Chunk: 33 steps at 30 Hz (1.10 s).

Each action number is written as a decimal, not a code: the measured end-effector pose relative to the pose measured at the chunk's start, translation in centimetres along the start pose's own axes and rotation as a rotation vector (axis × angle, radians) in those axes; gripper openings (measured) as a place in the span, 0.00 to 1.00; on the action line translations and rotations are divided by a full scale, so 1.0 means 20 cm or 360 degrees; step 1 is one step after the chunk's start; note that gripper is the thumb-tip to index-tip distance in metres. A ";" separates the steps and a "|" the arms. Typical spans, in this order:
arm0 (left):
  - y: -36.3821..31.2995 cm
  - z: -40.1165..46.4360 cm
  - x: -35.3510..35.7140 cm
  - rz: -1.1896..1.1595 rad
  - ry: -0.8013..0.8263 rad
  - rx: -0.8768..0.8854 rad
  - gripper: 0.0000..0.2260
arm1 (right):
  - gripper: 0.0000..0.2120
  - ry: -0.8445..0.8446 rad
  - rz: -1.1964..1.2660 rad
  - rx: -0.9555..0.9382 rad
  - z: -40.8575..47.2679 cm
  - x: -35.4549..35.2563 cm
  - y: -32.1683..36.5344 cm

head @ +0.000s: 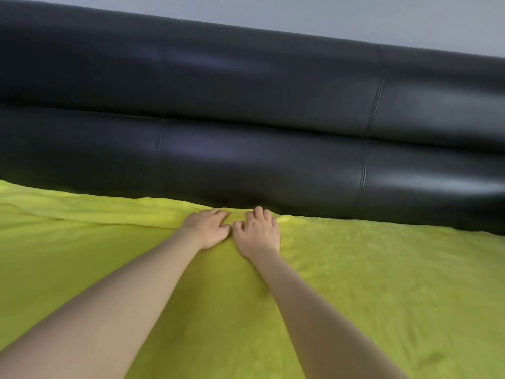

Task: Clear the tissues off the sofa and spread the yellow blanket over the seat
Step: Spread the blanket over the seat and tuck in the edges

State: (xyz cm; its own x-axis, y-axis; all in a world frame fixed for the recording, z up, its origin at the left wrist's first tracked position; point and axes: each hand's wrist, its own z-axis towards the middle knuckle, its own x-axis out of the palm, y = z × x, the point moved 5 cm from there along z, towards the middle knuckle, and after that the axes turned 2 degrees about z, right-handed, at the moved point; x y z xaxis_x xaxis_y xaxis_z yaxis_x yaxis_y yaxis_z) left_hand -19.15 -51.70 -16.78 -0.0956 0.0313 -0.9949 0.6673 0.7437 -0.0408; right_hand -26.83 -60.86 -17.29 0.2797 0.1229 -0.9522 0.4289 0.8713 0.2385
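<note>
The yellow blanket (369,283) lies spread across the whole visible seat of the black leather sofa, reaching the foot of the backrest (246,105). My left hand (209,228) and my right hand (257,233) rest side by side, palms down, on the blanket's far edge where it meets the backrest. The fingers of both are curled and press into the cloth. A raised fold runs leftward from my left hand. No tissues are in view.
A pale grey wall (355,15) shows above the backrest. The backrest has two padded horizontal rolls with stitched seams. Both my forearms stretch over the middle of the blanket.
</note>
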 end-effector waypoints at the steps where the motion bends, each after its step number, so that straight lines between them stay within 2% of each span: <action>1: -0.01 0.02 -0.01 0.0017 0.0034 -0.0022 0.25 | 0.26 0.0009 -0.0018 -0.0017 0.00 0.00 0.00; 6: -0.03 0.06 -0.05 0.0188 0.0170 -0.0060 0.26 | 0.25 0.0034 -0.0364 -0.0117 0.03 -0.02 0.03; 10: -0.02 0.10 -0.09 0.0088 0.0199 -0.0079 0.23 | 0.23 0.0130 -0.0600 -0.0280 0.07 -0.05 0.09; 16: -0.02 0.16 -0.06 -0.0014 0.0310 -0.0147 0.24 | 0.27 0.0428 -0.0225 -0.0098 0.14 -0.01 0.03; 20: 0.03 0.20 -0.02 -0.0144 0.0317 -0.0167 0.24 | 0.25 0.0570 -0.0003 0.0007 0.19 0.01 -0.02; 23: 0.05 0.25 0.01 -0.0103 0.0316 -0.0144 0.26 | 0.26 0.0694 0.0109 0.0084 0.27 0.03 -0.05; 27: 0.04 0.32 0.05 -0.0040 0.0354 -0.0169 0.26 | 0.27 0.0816 0.0130 0.0228 0.35 0.09 -0.07; 31: 0.11 0.37 0.03 -0.0233 0.0400 -0.0191 0.23 | 0.30 0.0949 0.0190 0.0352 0.44 0.15 -0.03; 33: 0.12 0.35 0.02 -0.0290 0.0335 -0.0130 0.20 | 0.32 0.1029 0.0212 0.0422 0.47 0.18 -0.03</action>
State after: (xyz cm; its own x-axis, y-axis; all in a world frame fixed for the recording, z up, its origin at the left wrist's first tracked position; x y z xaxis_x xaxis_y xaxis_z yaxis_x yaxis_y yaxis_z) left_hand -12.45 -54.64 -18.00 -0.3656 0.0239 -0.9304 0.5644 0.8006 -0.2012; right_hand -18.08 -65.47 -18.99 -0.1864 0.5491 -0.8147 0.6439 0.6946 0.3208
